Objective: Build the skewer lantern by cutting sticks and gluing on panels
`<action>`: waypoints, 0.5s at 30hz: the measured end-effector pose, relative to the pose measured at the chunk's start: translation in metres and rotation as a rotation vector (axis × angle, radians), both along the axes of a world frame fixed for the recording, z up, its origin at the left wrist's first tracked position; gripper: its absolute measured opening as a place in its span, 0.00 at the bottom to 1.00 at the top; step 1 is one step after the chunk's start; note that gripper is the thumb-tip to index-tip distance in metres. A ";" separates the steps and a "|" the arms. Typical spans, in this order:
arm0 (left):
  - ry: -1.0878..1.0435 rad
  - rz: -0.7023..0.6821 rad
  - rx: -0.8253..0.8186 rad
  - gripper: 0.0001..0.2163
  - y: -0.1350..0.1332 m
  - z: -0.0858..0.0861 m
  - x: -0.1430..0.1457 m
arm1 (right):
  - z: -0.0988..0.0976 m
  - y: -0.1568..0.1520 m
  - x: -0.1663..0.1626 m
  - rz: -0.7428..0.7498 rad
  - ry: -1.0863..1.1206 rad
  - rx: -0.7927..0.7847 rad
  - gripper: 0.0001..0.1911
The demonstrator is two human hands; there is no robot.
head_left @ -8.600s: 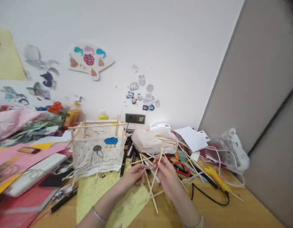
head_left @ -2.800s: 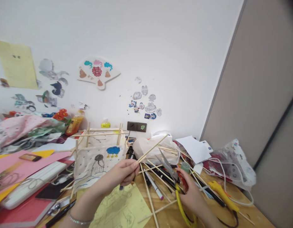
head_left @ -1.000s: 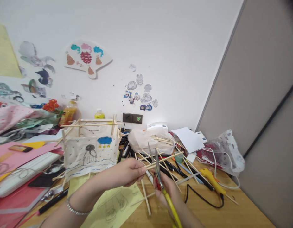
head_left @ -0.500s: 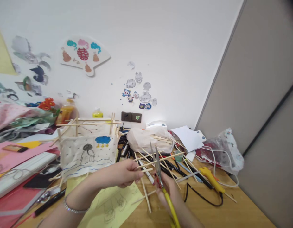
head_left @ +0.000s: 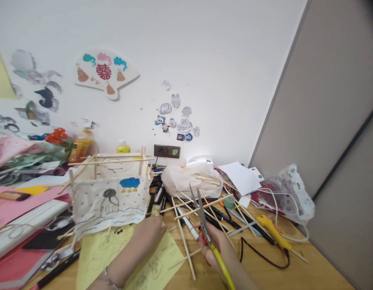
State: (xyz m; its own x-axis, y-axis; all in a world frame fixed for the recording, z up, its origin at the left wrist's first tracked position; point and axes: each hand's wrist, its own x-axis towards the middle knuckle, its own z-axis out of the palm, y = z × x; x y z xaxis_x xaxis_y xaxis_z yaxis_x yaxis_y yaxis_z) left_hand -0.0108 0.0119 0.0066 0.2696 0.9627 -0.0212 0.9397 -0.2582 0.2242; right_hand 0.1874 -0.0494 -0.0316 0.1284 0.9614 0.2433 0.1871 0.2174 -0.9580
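My right hand (head_left: pixel 218 251) is closed round the yellow handles of a pair of scissors (head_left: pixel 204 225). The blades point up and stand slightly apart over a pile of thin wooden sticks (head_left: pixel 204 205). My left hand (head_left: pixel 146 237) is low on a yellow sheet with pencil drawings (head_left: pixel 95 253), fingers curled. A short piece of stick (head_left: pixel 171 228) pokes out at its fingertips. Just left of that hand stands a stick-frame box covered in drawn paper (head_left: pixel 109 197).
Markers (head_left: pixel 157 195) and pens lie among the sticks. A yellow glue gun (head_left: pixel 272 233) with a black cord lies to the right, plastic bags (head_left: pixel 186 179) behind. Pink paper, a phone (head_left: pixel 11 195) and a white bar-shaped object fill the left side.
My left hand has dropped from in front of the scissors down onto the yellow sheet, with only a short stick piece at its fingers. The scissors stay upright in my right hand.
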 end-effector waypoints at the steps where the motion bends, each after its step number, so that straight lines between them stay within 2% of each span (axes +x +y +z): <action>1: -0.019 0.025 0.016 0.14 -0.003 0.006 0.002 | -0.003 0.001 0.000 0.006 0.004 -0.004 0.14; 3: -0.163 0.039 0.045 0.17 -0.012 0.020 0.005 | -0.009 0.003 0.001 0.028 0.029 -0.029 0.13; 5: -0.472 -0.012 0.043 0.22 -0.022 0.034 0.009 | -0.014 0.005 0.003 0.035 0.049 -0.045 0.13; 7: -0.786 -0.081 -0.096 0.28 -0.032 0.044 0.012 | -0.015 0.003 0.003 0.069 0.013 -0.030 0.14; 9: -0.962 -0.164 -0.270 0.29 -0.040 0.049 0.016 | -0.010 -0.002 0.002 0.147 -0.047 0.003 0.17; 12: -1.001 -0.215 -0.376 0.25 -0.047 0.050 0.020 | 0.001 -0.012 0.000 0.265 -0.102 0.034 0.23; 15: -0.951 -0.221 -0.325 0.20 -0.050 0.054 0.021 | 0.003 -0.015 -0.001 0.280 -0.117 0.016 0.25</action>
